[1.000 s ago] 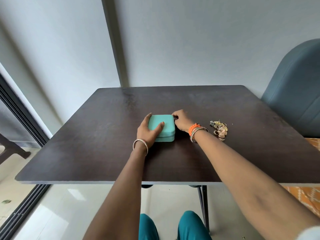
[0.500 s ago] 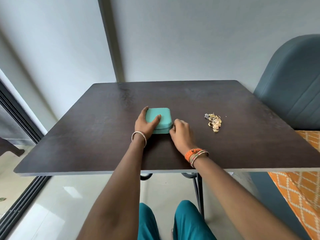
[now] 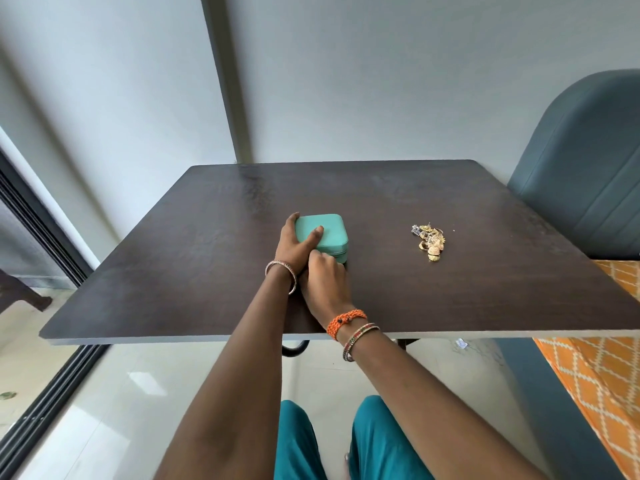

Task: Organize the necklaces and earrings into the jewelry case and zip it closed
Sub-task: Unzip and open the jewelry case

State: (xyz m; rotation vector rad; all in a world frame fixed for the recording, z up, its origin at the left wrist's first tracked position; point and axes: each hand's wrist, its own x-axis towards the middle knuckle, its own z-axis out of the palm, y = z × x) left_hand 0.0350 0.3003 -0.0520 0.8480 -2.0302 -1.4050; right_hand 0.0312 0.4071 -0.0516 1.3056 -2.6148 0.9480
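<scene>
A: Why does the left hand (image 3: 294, 244) lie on the case (image 3: 322, 233) like that?

B: I think it steadies it. The fingers go round the left side and the thumb presses on the lid, so the case cannot slide on the table (image 3: 207, 271) while the other hand works at the zip.

A: And the right hand (image 3: 323, 282)?

B: It is at the near edge of the case, touching the left hand. Its fingers are curled toward the seam. Probably they pinch the zip puller, but the puller is hidden, so I cannot tell if they hold something.

A: Is the case open?

B: No, the lid is down. It stands near the middle of the table. The jewelry (image 3: 429, 242) lies in a small gold heap well apart to the right, not yet inside.

A: What differs from one second ago?

B: Then the right hand was at the far right corner of the case. Half a second ago it was at the near right corner. Now it is at the near left part. The left hand has kept its grip. My judgement: the zip is being opened around the case.
</scene>
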